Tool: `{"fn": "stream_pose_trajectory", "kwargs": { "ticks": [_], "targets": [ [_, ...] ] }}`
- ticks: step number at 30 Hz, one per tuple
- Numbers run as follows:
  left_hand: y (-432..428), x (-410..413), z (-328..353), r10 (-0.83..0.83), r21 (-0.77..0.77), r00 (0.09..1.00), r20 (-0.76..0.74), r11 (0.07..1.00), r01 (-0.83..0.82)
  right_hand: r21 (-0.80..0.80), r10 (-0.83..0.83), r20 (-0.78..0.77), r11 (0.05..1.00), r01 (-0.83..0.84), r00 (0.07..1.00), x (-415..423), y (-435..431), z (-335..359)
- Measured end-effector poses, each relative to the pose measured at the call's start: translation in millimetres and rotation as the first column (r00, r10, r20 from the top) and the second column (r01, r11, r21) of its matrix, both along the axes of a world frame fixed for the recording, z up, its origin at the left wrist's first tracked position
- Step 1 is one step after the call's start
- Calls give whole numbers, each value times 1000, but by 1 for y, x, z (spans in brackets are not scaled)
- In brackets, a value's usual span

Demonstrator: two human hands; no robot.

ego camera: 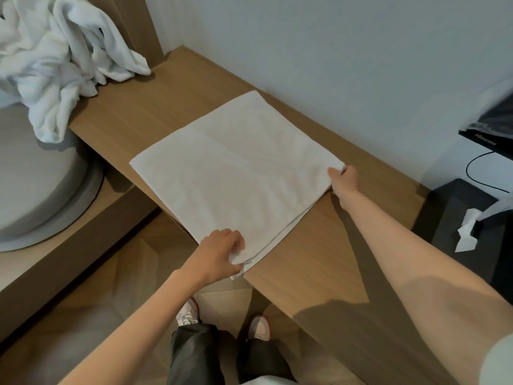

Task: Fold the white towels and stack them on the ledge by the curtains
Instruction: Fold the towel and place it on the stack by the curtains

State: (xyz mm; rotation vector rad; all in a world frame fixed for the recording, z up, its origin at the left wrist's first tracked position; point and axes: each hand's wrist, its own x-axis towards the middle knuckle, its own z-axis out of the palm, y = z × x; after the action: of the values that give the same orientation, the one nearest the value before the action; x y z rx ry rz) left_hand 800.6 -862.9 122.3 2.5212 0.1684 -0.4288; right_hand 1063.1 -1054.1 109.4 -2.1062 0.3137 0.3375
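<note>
A white towel (238, 168) lies flat on the wooden ledge (327, 257), folded into a layered rectangle. My left hand (219, 254) pinches its near corner at the ledge's front edge. My right hand (344, 180) pinches the right corner, fingers closed on the layered edge. A heap of unfolded white towels (55, 59) lies at the far left end, spilling over the ledge's edge.
A grey round cushion seat (36, 184) sits below left on a lower wooden platform. At the right stand a black tissue box (472, 226) with a tissue sticking out, a black cable and a dark screen corner (491, 132). A white wall runs behind the ledge.
</note>
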Motion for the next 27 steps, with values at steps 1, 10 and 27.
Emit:
{"fn": "stream_pose_trajectory", "kwargs": {
  "ticks": [1, 10, 27],
  "targets": [
    [1, -1, 4, 33, -31, 999, -4, 999, -33, 23, -22, 29, 1000, 21, 999, -1, 0, 3],
    [2, -23, 18, 318, -313, 919, 233, 919, -239, 168, -140, -39, 975, 145, 989, -25, -7, 24],
    [-10, -51, -24, 140, -169, 939, 313, 981, -90, 283, 429, -538, 903, -323, 726, -179, 15, 30]
  ]
}}
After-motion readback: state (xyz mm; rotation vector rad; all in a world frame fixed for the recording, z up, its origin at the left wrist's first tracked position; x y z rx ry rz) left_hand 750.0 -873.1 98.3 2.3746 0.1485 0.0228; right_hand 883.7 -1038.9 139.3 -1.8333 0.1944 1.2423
